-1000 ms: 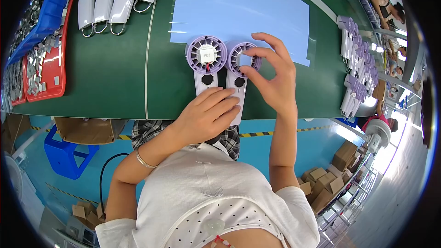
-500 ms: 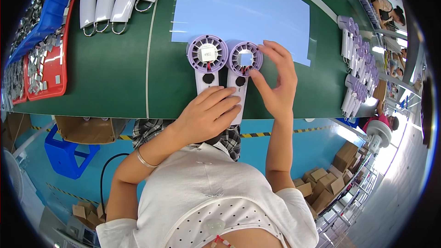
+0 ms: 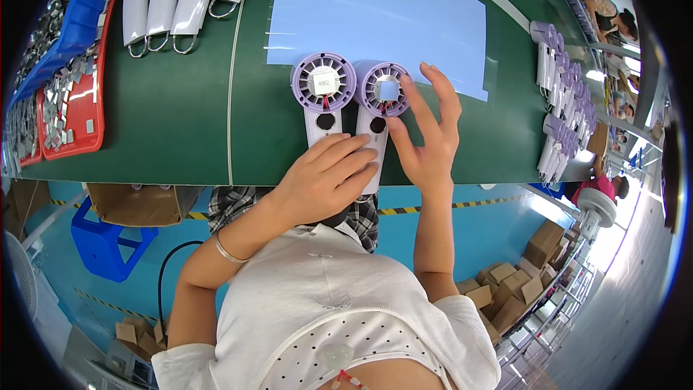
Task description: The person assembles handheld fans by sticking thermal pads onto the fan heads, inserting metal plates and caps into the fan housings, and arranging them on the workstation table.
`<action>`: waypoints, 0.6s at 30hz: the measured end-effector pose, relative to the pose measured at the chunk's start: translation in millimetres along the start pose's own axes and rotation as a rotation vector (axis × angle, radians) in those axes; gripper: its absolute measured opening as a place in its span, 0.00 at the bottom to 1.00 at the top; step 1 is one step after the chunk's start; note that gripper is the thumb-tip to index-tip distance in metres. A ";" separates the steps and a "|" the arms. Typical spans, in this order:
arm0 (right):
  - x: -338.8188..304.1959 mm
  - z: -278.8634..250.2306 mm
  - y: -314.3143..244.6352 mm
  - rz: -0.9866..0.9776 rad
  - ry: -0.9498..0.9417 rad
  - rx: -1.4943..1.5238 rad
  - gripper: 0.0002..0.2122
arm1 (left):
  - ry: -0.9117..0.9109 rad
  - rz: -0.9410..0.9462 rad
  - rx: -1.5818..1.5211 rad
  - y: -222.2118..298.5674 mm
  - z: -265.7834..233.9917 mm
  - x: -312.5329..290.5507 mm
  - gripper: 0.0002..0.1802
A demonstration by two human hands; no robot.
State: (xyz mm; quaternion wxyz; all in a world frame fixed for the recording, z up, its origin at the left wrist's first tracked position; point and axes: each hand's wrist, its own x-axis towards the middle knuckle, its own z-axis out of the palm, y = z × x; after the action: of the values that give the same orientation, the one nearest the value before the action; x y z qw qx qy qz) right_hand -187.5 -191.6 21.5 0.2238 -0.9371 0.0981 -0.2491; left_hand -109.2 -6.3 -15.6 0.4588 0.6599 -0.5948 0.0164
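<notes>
Two handheld fans lie side by side on the green table, with purple round heads and white handles. The left fan (image 3: 325, 122) has a white printed label at its hub; the right fan (image 3: 377, 126) has a plain shiny square there, with red wires below. My left hand (image 3: 321, 179) lies across both handles, fingers curled over them and hiding their lower parts. Beside the right fan's head, my right hand (image 3: 429, 137) has its fingers spread. Its thumb and index fingertips are at the head's edge; I cannot tell whether they touch it.
A light-blue sheet (image 3: 382, 14) covers the table's middle beyond the fans. More fans (image 3: 162, 0) lie at the far left, others (image 3: 563, 101) at the right. A red tray (image 3: 79, 119) with small metal pieces and a blue bin (image 3: 76, 32) stand at the left edge.
My right hand has shifted slightly, its index finger coming down by the right fan's rim while the other fingers stay raised. My left hand keeps its place on the handles.
</notes>
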 end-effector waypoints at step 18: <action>-13.8 3.9 6.4 0.055 0.042 0.048 0.23 | -0.005 -0.003 0.000 -0.4 0.6 0.3 0.13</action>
State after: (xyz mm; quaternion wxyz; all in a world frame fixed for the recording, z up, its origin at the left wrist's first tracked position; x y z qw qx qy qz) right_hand -197.8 -191.7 9.7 0.2508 -0.9230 0.1225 -0.2650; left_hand -109.1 -6.9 -16.0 0.4574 0.6608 -0.5948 0.0140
